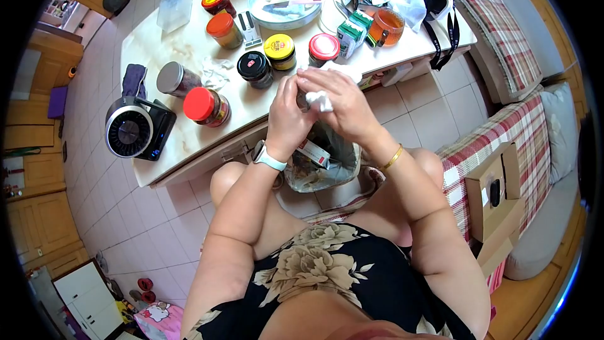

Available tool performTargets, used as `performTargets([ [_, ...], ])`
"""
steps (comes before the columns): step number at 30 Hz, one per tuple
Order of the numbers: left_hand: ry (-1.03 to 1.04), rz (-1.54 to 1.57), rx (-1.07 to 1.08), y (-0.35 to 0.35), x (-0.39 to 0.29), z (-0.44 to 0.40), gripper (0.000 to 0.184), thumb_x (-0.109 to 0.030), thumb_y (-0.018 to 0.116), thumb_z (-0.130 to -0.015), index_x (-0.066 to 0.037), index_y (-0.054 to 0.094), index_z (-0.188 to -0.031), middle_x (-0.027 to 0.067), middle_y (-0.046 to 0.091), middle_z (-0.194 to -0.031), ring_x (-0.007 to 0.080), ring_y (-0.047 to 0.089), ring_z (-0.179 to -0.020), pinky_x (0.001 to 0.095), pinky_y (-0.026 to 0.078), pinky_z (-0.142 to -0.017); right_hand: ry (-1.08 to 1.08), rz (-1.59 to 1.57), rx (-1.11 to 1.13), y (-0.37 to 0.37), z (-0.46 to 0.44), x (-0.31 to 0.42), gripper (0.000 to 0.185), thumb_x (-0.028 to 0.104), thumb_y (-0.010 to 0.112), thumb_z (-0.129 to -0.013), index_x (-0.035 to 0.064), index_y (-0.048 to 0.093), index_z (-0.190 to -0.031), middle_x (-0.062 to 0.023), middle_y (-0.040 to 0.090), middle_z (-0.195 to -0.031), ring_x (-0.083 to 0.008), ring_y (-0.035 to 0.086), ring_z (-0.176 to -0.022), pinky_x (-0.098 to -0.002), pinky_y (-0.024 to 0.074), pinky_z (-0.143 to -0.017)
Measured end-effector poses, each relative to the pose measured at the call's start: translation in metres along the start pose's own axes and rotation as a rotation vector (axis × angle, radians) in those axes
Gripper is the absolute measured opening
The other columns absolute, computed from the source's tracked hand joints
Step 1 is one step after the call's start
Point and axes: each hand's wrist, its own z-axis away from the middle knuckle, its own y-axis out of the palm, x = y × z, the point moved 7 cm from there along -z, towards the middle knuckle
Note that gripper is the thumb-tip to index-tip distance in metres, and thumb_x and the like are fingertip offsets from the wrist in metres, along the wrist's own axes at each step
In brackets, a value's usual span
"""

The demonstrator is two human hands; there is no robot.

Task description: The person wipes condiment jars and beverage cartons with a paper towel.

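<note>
My left hand [288, 116], with a watch at the wrist, and my right hand [340, 104] meet at the fingertips in front of the table edge. A crumpled white tissue [319, 101] shows between the right palm and its bent fingers. The left fingers curve inward, and whatever lies between the two palms is mostly hidden. Just beyond the hands stand a red-lidded jar [324, 49], a yellow-lidded jar [280, 51] and a black-lidded jar [255, 69]. Below the hands is a lined trash bin [321, 179] with a small box [313, 153] inside.
The marble-look table [151, 167] also bears a bowl [285, 19] with a knife, more jars, a small fan [130, 128], a crumpled tissue [217, 72] and an amber cup [385, 27]. On the plaid seat at right lies an open cardboard box [494, 198].
</note>
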Motion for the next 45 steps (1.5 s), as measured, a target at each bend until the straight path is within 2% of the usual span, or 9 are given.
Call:
performTargets([
  [11,0.058,-0.072,-0.133,-0.004,-0.005,0.006,0.070,-0.011,0.082,-0.075,-0.004,0.048,-0.136,0.0188,0.062,-0.123,0.0382,0.064,-0.107,0.0441,0.052,-0.088,-0.005,0.068,-0.095,0.002,0.001,0.008,0.048,0.006,0.069,-0.081,0.0027,0.062,-0.129,-0.0177,0.062,-0.135,-0.0330,0.058,-0.129,-0.0467,0.0437,-0.109],
  [14,0.001,-0.047,-0.083,-0.007,-0.017,0.000,0.069,-0.007,0.079,-0.078,-0.004,0.045,-0.138,0.0207,0.064,-0.122,0.0408,0.066,-0.106,0.0443,0.054,-0.089,0.295,-0.099,-0.080,-0.006,0.005,-0.034,0.037,0.006,0.062,-0.089,0.0026,0.065,-0.126,-0.0181,0.064,-0.133,-0.0339,0.061,-0.123,-0.0462,0.0443,-0.106],
  [22,-0.078,0.131,-0.054,0.001,-0.009,0.001,0.076,0.003,0.079,-0.076,-0.001,0.039,-0.141,0.0210,0.062,-0.130,0.0293,0.064,-0.122,0.0362,0.051,-0.101,0.049,-0.083,-0.162,-0.002,0.003,-0.009,0.041,0.006,0.058,-0.093,0.0020,0.062,-0.133,-0.0166,0.064,-0.133,-0.0328,0.061,-0.123,-0.0421,0.0450,-0.107],
  [24,-0.076,0.125,-0.043,0.001,-0.009,0.003,0.078,0.002,0.081,-0.076,-0.001,0.039,-0.141,0.0204,0.062,-0.129,0.0292,0.064,-0.121,0.0359,0.051,-0.101,0.518,-0.596,-0.108,0.015,0.015,-0.047,0.035,0.014,0.052,-0.103,0.0024,0.064,-0.133,-0.0139,0.069,-0.122,-0.0219,0.066,-0.111,-0.0334,0.0475,-0.100],
  [27,-0.057,0.132,-0.043,0.000,-0.013,0.003,0.082,-0.002,0.087,-0.073,0.001,0.041,-0.140,0.0187,0.062,-0.126,0.0279,0.065,-0.118,0.0346,0.052,-0.100,0.685,-1.037,-0.197,0.029,0.025,-0.063,0.038,0.025,0.045,-0.110,0.0033,0.066,-0.132,-0.0103,0.071,-0.115,-0.0116,0.064,-0.100,-0.0279,0.0494,-0.091],
  [31,-0.073,0.273,-0.042,-0.001,-0.013,0.002,0.068,-0.005,0.086,-0.075,0.001,0.052,-0.134,0.0150,0.062,-0.122,0.0242,0.065,-0.112,0.0323,0.052,-0.097,0.789,-0.696,-0.262,0.010,0.034,-0.079,0.046,0.033,0.043,-0.111,-0.0023,0.071,-0.121,-0.0058,0.073,-0.099,-0.0098,0.064,-0.084,-0.0282,0.0526,-0.076],
  [37,0.023,0.082,-0.041,-0.004,-0.024,-0.001,0.061,-0.005,0.083,-0.075,-0.003,0.058,-0.131,0.0143,0.061,-0.116,0.0299,0.063,-0.107,0.0370,0.050,-0.094,0.756,-0.868,-0.671,-0.035,0.032,-0.083,0.043,0.029,0.043,-0.111,-0.0039,0.062,-0.130,-0.0125,0.074,-0.103,-0.0143,0.068,-0.090,-0.0279,0.0544,-0.081],
  [41,0.011,0.025,-0.025,-0.001,-0.019,0.000,0.062,-0.004,0.082,-0.076,-0.002,0.056,-0.131,0.0155,0.060,-0.117,0.0313,0.062,-0.109,0.0382,0.050,-0.095,0.605,-0.603,-0.199,-0.018,0.029,-0.042,0.027,0.019,0.058,-0.103,0.0006,0.068,-0.119,-0.0120,0.068,-0.124,-0.0171,0.063,-0.110,-0.0323,0.0474,-0.098],
  [45,0.050,0.015,-0.093,-0.001,-0.014,0.002,0.074,-0.010,0.082,-0.077,0.001,0.042,-0.138,0.0233,0.057,-0.123,0.0433,0.061,-0.110,0.0458,0.052,-0.092,0.111,-0.062,-0.098,-0.024,0.003,-0.017,0.021,0.009,0.066,-0.091,0.0033,0.069,-0.111,-0.0116,0.068,-0.122,-0.0179,0.064,-0.107,-0.0339,0.0513,-0.092],
])
